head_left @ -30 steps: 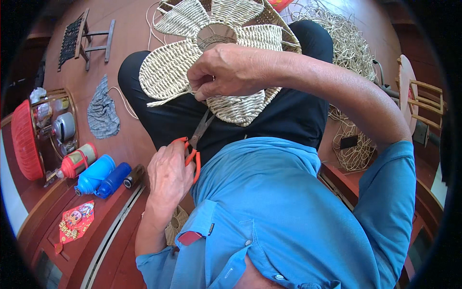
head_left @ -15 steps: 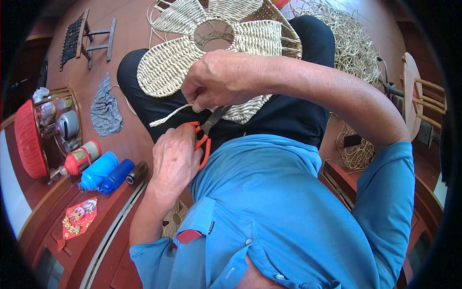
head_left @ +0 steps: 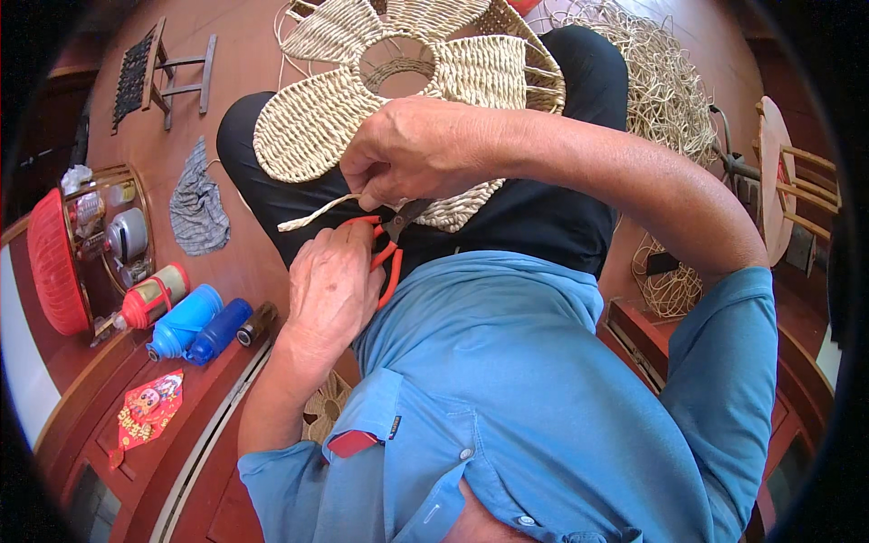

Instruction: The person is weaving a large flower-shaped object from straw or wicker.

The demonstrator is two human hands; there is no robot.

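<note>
Two hands at work on one woven item, lap level. Change vs. half a sec. ago: the woven straw piece (head_left: 407, 100), flower-shaped w/ round open centre, sits lower and closer to the chest in view, and a loose pale strand (head_left: 317, 214) now sticks out clear to the left from under the right hand; the scissors (head_left: 385, 249), orange-handled, have tipped up from the earlier low angle so the dark blades point at the base of that strand. Judgement: the work looks to be at the trimming point, strand isolated and blades lined up, cut not visibly made. Left hand (head_left: 330, 290): forearm comes up from lower edge, wrist bent, back of hand to camera, fingers curled tight through and round the orange loops; blades mostly hidden under the right hand, so cannot tell if they stand apart or closed. Right hand (head_left: 412, 149): arm crosses in from the right, elbow high, knuckles up, thumb and forefingers pinched together on the strand and the edge of the weave, holding it taut. Woven piece lies across the black-trousered thighs, lower petal edge touching the right hand. Also present, floor at left: grey striped cloth (head_left: 197, 206), red basket (head_left: 52, 262), red-and-white bottle (head_left: 152, 299), two blue bottles (head_left: 199, 328) side by side. At right: pile of loose straw fibre (head_left: 665, 86), well apart from the hands.
</note>
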